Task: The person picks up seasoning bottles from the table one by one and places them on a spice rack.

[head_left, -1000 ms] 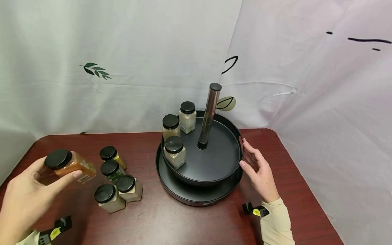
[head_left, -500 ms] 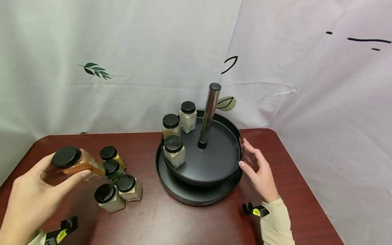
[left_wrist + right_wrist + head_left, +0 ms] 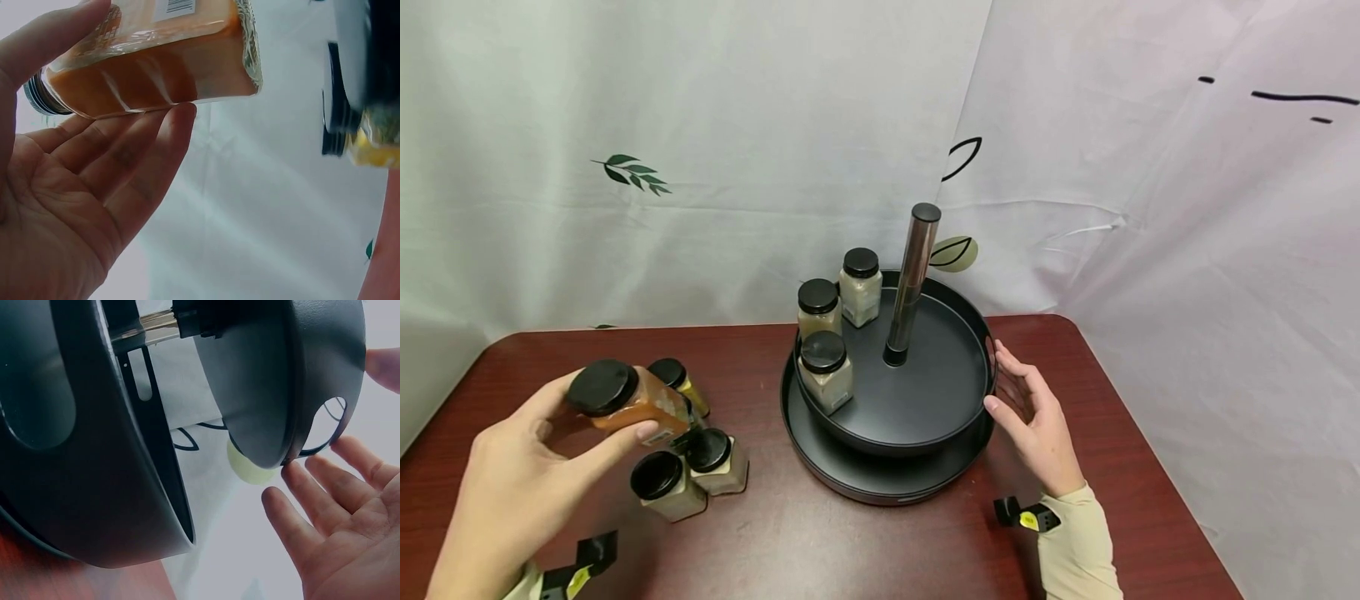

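Gripping an orange jar (image 3: 653, 402) is the left hand (image 3: 531, 471) — the right hand (image 3: 1040, 429), loosely spread, touches the upper tray (image 3: 951, 358).

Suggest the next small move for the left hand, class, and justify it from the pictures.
Probably, the left hand should carry the orange spice jar rightward toward the upper black tray: it already grips the jar, three pale spice jars stand along that tray's left side with bare floor beside them, and the right hand touches its right side.

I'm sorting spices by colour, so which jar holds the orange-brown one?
The tilted jar held in the left hand; no jar on the table or upper tray shows that colour.
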### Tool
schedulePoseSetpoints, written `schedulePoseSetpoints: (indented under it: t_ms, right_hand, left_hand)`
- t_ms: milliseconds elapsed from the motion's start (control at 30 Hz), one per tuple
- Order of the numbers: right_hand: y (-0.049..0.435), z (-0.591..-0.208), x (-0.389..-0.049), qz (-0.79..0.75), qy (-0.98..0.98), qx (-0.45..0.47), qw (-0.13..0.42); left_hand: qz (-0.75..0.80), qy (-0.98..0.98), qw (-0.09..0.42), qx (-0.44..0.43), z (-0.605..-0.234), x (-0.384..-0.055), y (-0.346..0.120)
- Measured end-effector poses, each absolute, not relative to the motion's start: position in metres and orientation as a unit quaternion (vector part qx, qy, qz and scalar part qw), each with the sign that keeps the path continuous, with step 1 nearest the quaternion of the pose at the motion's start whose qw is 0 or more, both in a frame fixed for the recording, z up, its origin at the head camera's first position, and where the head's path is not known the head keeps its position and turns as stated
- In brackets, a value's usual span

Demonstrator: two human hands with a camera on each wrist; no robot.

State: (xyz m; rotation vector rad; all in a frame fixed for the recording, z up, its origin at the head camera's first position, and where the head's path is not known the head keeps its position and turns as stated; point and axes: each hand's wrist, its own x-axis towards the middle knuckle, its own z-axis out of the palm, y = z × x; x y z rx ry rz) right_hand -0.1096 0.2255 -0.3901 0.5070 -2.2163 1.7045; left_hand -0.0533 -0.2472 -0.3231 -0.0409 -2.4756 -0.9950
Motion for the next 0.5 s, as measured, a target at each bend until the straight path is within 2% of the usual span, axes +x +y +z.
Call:
schedulePoseSetpoints:
  t_ms: [500]
  right_hand:
    - [0.226, -0.391, -0.110, 0.591, -0.772, 0.176, 0.151]
  left_hand:
    - [-0.362, -0.894, 0.249, -0.085, -0.316, -0.053, -0.214]
